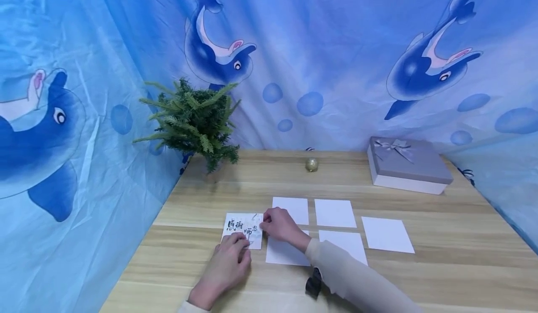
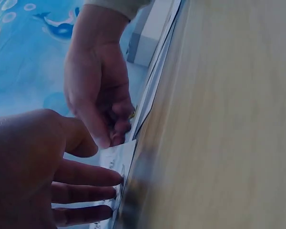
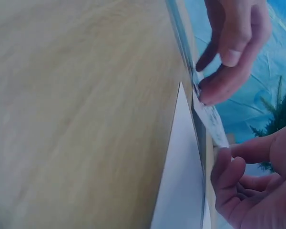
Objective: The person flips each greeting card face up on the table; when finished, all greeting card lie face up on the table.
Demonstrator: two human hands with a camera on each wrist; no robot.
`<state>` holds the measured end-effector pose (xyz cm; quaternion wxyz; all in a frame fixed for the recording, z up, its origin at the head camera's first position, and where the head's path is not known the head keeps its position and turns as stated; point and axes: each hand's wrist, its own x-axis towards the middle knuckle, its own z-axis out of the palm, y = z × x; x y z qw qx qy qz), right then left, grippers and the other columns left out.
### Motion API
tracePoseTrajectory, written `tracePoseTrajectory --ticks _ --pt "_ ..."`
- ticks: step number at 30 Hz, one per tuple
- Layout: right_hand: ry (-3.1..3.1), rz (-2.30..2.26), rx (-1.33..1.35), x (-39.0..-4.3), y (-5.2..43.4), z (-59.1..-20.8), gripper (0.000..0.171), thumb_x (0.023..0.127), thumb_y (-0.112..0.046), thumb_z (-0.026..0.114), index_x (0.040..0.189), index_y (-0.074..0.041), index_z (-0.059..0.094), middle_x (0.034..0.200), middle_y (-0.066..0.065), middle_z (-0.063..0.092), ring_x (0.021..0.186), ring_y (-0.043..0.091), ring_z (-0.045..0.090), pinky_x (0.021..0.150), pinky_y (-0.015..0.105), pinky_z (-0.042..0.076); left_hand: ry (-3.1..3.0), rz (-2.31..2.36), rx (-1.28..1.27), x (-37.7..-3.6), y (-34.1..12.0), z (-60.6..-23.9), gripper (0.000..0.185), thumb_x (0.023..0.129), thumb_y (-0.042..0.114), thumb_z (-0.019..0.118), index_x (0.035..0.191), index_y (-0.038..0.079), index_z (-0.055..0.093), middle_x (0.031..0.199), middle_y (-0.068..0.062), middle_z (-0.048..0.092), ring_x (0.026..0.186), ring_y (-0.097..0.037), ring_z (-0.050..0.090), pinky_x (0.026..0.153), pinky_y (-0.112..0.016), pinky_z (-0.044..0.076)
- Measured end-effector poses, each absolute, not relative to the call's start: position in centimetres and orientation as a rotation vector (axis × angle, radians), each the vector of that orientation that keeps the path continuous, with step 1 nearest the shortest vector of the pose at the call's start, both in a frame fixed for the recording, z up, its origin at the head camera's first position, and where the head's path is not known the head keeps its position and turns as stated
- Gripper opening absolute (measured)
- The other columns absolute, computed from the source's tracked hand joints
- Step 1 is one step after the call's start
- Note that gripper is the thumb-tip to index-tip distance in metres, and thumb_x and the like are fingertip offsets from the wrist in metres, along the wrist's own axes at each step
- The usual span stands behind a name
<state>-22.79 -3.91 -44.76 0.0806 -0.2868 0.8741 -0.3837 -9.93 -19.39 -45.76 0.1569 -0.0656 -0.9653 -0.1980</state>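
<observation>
Both hands meet low and left of centre in the frame on a calligraphy card (image 1: 244, 229) lying on the wooden surface (image 1: 441, 266), the left hand (image 1: 222, 268) pressing its near edge with straight fingers, the right hand (image 1: 280, 226) pinching its right edge, beside five blank white cards (image 1: 386, 234).

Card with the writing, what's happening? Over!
Left hand fingertips pressing printed card. Right hand pinching its right edge. Blank cards alongside; nothing in the way.
</observation>
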Motion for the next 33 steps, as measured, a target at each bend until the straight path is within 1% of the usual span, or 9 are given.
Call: tracePoseTrajectory --ticks 4,6,9,16,20,25,27,29,33 --pt "2.591 -1.163 -0.851 -23.4 -2.5 -44.1 0.024 0.087 -0.006 0.064 0.107 0.006 0.068 0.076 0.003 0.068 0.063 0.009 0.060 0.056 0.022 0.050 -2.840 -0.581 -0.168 -9.8 -19.9 -45.8 0.032 0.089 0.017 0.062 0.113 -0.002 0.067 0.125 -0.015 0.060 0.118 -0.033 0.053 0.095 -0.055 0.048" --pt "2.582 -1.176 -0.848 -23.8 -1.1 -43.3 0.028 0.088 -0.006 0.062 0.112 0.007 0.066 0.078 0.004 0.069 0.065 0.010 0.062 0.057 0.024 0.051 -2.875 -0.605 -0.168 -9.8 -20.1 -45.9 0.037 0.089 0.019 0.062 0.118 -0.003 0.065 0.130 -0.018 0.058 0.124 -0.036 0.050 0.100 -0.057 0.045" --pt "2.611 -1.184 -0.857 -24.5 0.9 -41.9 0.028 0.088 -0.006 0.063 0.114 0.005 0.066 0.082 0.003 0.069 0.071 0.012 0.063 0.064 0.026 0.053 -2.915 -0.637 -0.153 -9.8 -20.3 -46.1 0.043 0.089 0.021 0.062 0.124 -0.005 0.061 0.137 -0.021 0.053 0.130 -0.038 0.044 0.106 -0.058 0.039" --pt "2.661 -1.134 -0.730 -25.6 4.9 -40.1 0.029 0.092 -0.012 0.063 0.118 0.000 0.067 0.100 0.005 0.069 0.092 0.018 0.063 0.081 0.037 0.055 -2.921 -0.642 -0.144 -10.1 -20.5 -46.3 0.048 0.089 0.025 0.061 0.129 -0.003 0.059 0.140 -0.020 0.051 0.133 -0.039 0.041 0.108 -0.059 0.037" --pt "2.613 -1.163 -0.659 -25.8 6.5 -40.2 0.032 0.093 -0.015 0.062 0.122 -0.001 0.065 0.105 0.006 0.067 0.096 0.018 0.061 0.081 0.036 0.055 -2.906 -0.622 -0.156 -10.3 -20.3 -46.2 0.047 0.089 0.025 0.062 0.127 -0.001 0.060 0.140 -0.019 0.051 0.132 -0.038 0.042 0.107 -0.059 0.038" --pt "2.556 -1.296 -0.548 -26.0 8.1 -41.2 0.034 0.094 -0.009 0.058 0.125 0.004 0.061 0.106 0.012 0.067 0.094 0.023 0.065 0.079 0.037 0.058 -2.806 -0.681 -0.238 -11.5 -19.4 -45.6 0.045 0.089 0.021 0.064 0.127 -0.001 0.060 0.136 -0.018 0.055 0.129 -0.037 0.047 0.108 -0.054 0.040" --pt "2.509 -1.344 -0.491 -26.0 8.5 -41.8 0.035 0.093 -0.006 0.056 0.126 0.005 0.059 0.103 0.014 0.068 0.090 0.025 0.067 0.078 0.038 0.059 -2.755 -0.825 -0.283 -12.6 -18.7 -45.0 0.042 0.090 0.016 0.063 0.128 -0.002 0.060 0.131 -0.018 0.058 0.122 -0.035 0.054 0.105 -0.050 0.044" --pt "2.462 -1.378 -0.446 -26.0 8.6 -42.3 0.036 0.093 -0.004 0.054 0.127 0.006 0.058 0.101 0.015 0.068 0.087 0.026 0.069 0.077 0.039 0.059 -2.712 -1.032 -0.292 -14.1 -18.1 -44.5 0.040 0.092 0.012 0.060 0.129 -0.002 0.059 0.128 -0.019 0.061 0.113 -0.034 0.061 0.097 -0.048 0.051" --pt "2.368 -1.460 -0.419 -25.9 8.3 -43.2 0.037 0.091 -0.002 0.054 0.127 0.009 0.056 0.097 0.016 0.067 0.085 0.026 0.070 0.077 0.038 0.060 -2.681 -1.380 -0.165 -17.1 -17.3 -43.8 0.041 0.097 0.012 0.052 0.136 -0.001 0.053 0.131 -0.023 0.059 0.106 -0.033 0.065 0.087 -0.043 0.057"
